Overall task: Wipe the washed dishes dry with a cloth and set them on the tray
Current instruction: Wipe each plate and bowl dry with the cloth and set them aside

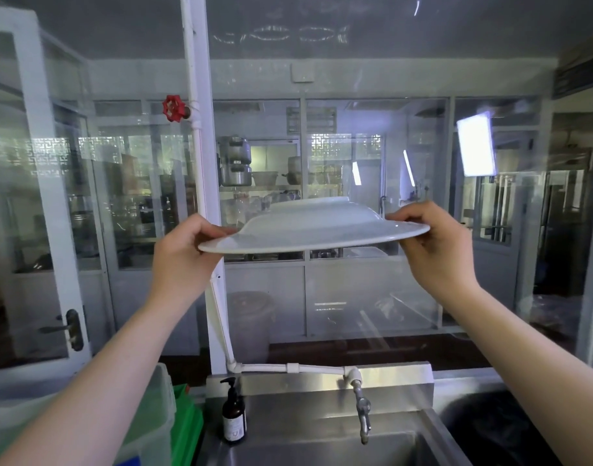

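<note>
**Plate held aloft over sink, both hands on rim**

Held in open air above the steel sink (322,445), well clear of its back edge and of the tap (362,415). Nothing touching the white plate (315,227) but the two hands. Glass partition close behind; white pipe (200,163) with red valve (174,108) running down behind the plate's left end. Below, at the sink's back left corner: brown pump bottle (234,415). Left of the sink: green bin (187,418) beside a pale tub (153,415).

Turned upside down, underside and foot ring facing up. Seen nearly edge-on; long axis running left to right, right end tilted slightly higher than left.

Left hand (184,260) pinching the left rim, thumb on top, fingers curled under. Right hand (436,243) pinching the right rim likewise, fingers curled round the edge. Both forearms raised and reaching forward, bare, converging from the lower corners of view.
</note>
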